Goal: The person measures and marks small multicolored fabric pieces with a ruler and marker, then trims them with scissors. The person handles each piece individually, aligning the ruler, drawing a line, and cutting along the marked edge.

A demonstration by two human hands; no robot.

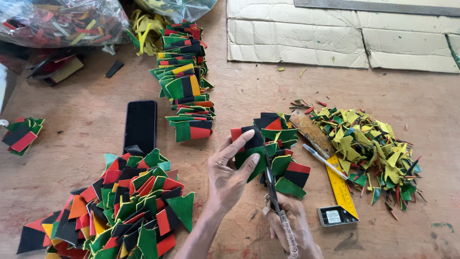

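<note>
The left hand (229, 169) is pinching a red, black and green felt piece (249, 144) at table centre, while the right hand (292, 225), at six o'clock, is gripping scissors (272, 184) cutting its right edge. Bare wood is lying open at twelve o'clock, scrap trimmings (373, 148) crowding three o'clock.

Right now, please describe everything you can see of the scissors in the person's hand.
The scissors have dark, slim metal blades and a handle wrapped in clear tubing. The right hand grips the handle near the bottom edge of the picture. The blades point away from the person, slightly parted, and meet the edge of the red, black and green patch that the left hand holds up. They are above the wooden table, not resting on it.
</note>
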